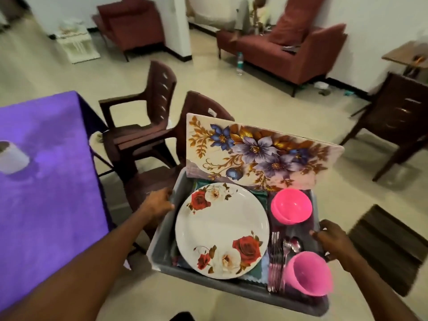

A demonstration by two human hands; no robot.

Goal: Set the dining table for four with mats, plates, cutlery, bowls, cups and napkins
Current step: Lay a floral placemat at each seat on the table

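Note:
I carry a grey tray (159, 239) in both hands. My left hand (159, 202) grips its left rim and my right hand (331, 237) grips its right rim. Inside lies a white plate with red roses (221, 230), a stack of pink bowls (290, 208), a pink cup on its side (308, 274), forks and spoons (281, 258), and folded teal and purple napkins (259, 193). Floral mats (257, 154) stand on edge against the tray's far side. The table with a purple cloth (46, 181) is on my left.
A white paper roll (11, 158) lies on the purple cloth. Brown plastic chairs (148, 126) stand between the table and the tray. Red sofas (289, 49) line the far wall, a wooden chair (398, 117) is at right, and a dark floor mat (389, 249) lies below my right hand.

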